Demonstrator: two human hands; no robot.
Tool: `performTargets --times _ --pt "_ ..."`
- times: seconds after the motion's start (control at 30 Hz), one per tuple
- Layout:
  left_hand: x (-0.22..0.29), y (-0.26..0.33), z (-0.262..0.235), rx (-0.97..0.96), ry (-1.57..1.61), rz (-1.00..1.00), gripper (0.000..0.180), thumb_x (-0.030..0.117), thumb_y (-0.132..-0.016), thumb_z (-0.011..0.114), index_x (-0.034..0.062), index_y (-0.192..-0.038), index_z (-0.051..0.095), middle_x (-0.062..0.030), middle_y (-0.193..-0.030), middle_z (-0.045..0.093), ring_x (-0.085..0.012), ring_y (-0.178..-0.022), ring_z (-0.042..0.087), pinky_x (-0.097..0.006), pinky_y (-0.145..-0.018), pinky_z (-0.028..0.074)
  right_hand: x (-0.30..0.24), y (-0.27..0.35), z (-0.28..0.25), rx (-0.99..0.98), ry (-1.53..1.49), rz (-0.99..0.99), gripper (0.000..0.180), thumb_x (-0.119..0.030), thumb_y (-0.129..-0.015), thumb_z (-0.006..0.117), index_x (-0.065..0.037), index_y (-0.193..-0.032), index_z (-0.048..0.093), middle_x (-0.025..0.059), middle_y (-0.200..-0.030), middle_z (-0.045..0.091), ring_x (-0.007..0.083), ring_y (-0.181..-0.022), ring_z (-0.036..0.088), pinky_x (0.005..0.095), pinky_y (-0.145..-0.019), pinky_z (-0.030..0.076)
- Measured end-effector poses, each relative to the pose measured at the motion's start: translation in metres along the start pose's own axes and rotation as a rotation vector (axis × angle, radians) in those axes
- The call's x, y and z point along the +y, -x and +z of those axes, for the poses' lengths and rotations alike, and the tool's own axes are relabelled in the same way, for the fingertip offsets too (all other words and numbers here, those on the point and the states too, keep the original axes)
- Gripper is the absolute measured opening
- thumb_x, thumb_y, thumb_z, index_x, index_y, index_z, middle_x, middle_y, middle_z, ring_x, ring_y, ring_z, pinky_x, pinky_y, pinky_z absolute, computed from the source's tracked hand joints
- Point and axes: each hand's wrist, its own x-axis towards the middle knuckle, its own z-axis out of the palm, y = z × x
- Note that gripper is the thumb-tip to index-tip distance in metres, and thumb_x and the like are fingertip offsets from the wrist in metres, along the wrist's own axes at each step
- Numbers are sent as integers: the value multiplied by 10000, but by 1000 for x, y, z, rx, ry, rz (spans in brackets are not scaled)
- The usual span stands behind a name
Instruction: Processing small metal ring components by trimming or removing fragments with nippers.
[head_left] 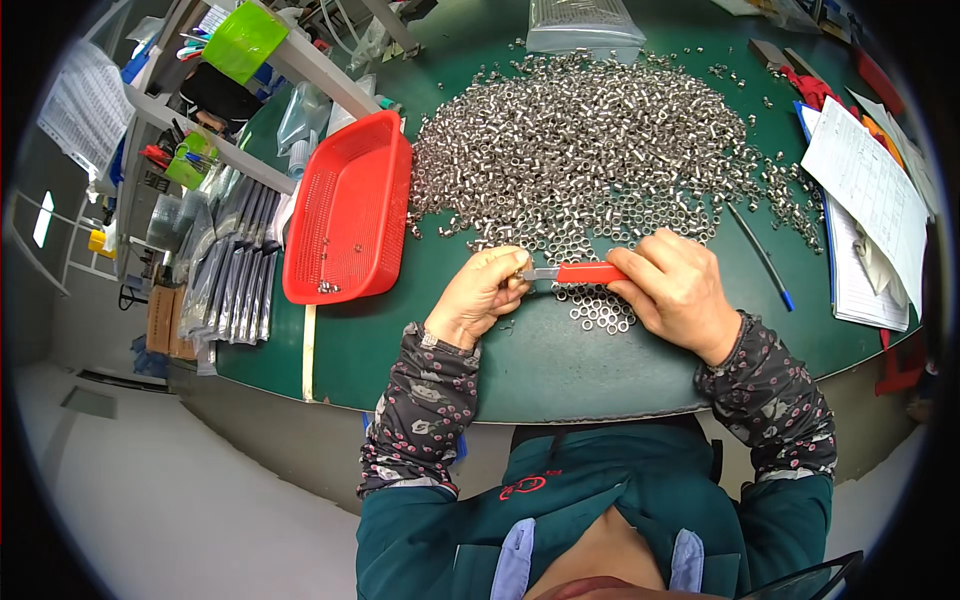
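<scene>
The knife (588, 273) lies level above the near part of the table (560, 380), its red handle pointing to the right and its blade reaching to the left hand. The right hand (680, 290) is closed around the handle, thumb and fingers gripping its far end. The left hand (478, 290) has thumb and fingers pinched together on a small part (523, 270) right at the blade; the fingers cover most of it, so I cannot tell its full shape. Just below the knife, a few loose rings (603, 310) lie flat on the green surface, joining the edge of a broad heap of metal rings (590, 140) that spreads away behind both hands. Left of the heap stands a red basket (345, 215), tilted in view, with a few small metal pieces (328, 287) at its near end. To the right of the heap, a pen (760, 258) with a blue end lies at a slant, and beyond it are papers (870, 180) by the table's edge. A clear bag (585, 22) rests behind the heap. Farther left, wrapped packs (235, 275) stand in a row, with a green holder (240, 42) fixed higher up on the frame
</scene>
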Motion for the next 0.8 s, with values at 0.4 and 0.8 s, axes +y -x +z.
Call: performTargets --times 0.4,0.8 --pt "2 -2 -4 -92 -91 -134 289 211 -904 517 97 -643 469 42 -547 406 -14 -399 255 -183 -355 181 3 -4 -8 21 149 -131 263 -186 -646 713 -89 -863 602 5 -666 429 159 -622 464 291 -500 377" --pt "0 -2 -4 -120 -57 -69 276 235 -937 489 76 -713 488 30 -606 429 -8 -416 265 -171 -366 190 7 -7 -9 84 244 -215 238 -139 -661 661 -79 -886 616 -2 -699 457 146 -648 474 278 -519 390"
